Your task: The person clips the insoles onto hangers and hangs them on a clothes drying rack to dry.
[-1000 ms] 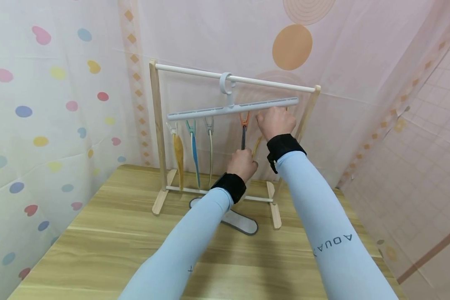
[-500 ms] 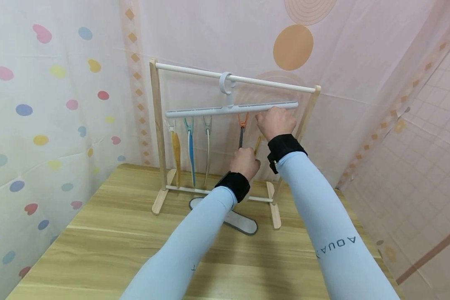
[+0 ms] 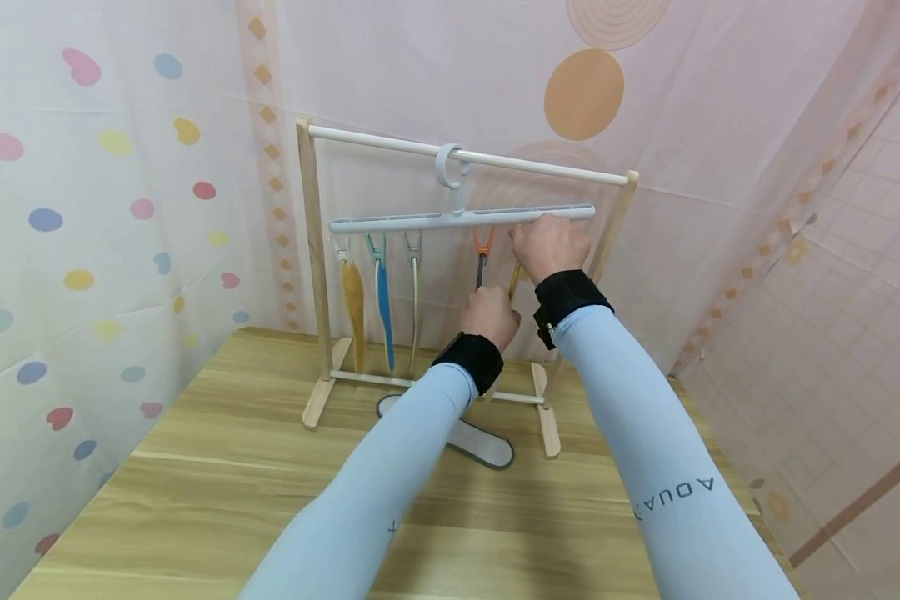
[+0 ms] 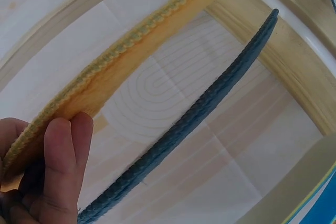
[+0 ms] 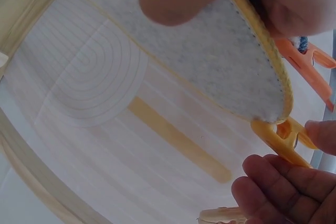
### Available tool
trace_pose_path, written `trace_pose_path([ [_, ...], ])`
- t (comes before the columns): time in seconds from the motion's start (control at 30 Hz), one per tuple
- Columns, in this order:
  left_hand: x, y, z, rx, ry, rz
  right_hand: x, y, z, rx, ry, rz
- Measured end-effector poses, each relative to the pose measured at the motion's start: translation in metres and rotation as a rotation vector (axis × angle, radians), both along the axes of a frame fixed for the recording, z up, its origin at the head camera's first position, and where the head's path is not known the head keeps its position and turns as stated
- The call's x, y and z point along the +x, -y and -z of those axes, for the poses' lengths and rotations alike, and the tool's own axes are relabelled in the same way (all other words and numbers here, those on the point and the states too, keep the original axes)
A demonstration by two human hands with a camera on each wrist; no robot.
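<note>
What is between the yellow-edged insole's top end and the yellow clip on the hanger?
Nothing visible. In the right wrist view the yellow-edged insole ends right beside the yellow clip, which the right hand handles; the left hand grips the insole's lower end. The dark insole hangs alongside, apart.

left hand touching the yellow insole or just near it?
Touching. In the left wrist view the left hand pinches the lower end of the yellow insole: fingers lie flat on its face, with no gap showing.
</note>
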State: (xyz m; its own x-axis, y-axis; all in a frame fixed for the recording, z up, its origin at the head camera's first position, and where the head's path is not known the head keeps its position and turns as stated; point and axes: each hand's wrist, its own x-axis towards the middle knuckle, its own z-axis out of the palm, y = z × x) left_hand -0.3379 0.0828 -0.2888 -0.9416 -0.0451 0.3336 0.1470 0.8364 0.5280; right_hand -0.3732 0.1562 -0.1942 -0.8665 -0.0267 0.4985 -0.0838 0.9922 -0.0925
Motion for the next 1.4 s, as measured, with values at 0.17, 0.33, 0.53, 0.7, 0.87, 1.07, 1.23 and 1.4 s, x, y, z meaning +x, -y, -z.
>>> trace_pose_path([
  [0.17,-0.002,-0.002,-0.003,0.004,-0.002,-0.017,0.003,-0.001,0.001,0.000,-0.016,-0.018],
  [0.33,-0.004,-0.003,-0.006,0.012,-0.011,-0.020,0.006,0.000,0.001,0.000,-0.023,-0.029],
  [0.53,-0.007,-0.002,-0.008,0.029,-0.013,-0.017,0.005,0.001,0.001,-0.020,-0.036,-0.037],
  [0.7,-0.008,-0.001,-0.007,0.036,-0.014,-0.006,0.004,0.001,0.001,-0.012,-0.028,-0.024],
  [0.87,-0.007,0.001,-0.005,0.047,-0.019,0.008,0.005,0.002,0.002,-0.009,-0.008,-0.022],
  [1.07,-0.006,0.004,-0.001,0.052,-0.007,0.032,0.005,0.004,0.005,0.011,0.005,-0.023],
  [1.23,-0.006,0.006,0.004,0.062,0.011,0.036,0.004,0.004,0.009,0.000,-0.012,-0.038],
  [1.4,-0.007,0.007,0.010,0.060,-0.002,0.048,0.003,0.003,0.014,-0.040,-0.042,-0.066],
])
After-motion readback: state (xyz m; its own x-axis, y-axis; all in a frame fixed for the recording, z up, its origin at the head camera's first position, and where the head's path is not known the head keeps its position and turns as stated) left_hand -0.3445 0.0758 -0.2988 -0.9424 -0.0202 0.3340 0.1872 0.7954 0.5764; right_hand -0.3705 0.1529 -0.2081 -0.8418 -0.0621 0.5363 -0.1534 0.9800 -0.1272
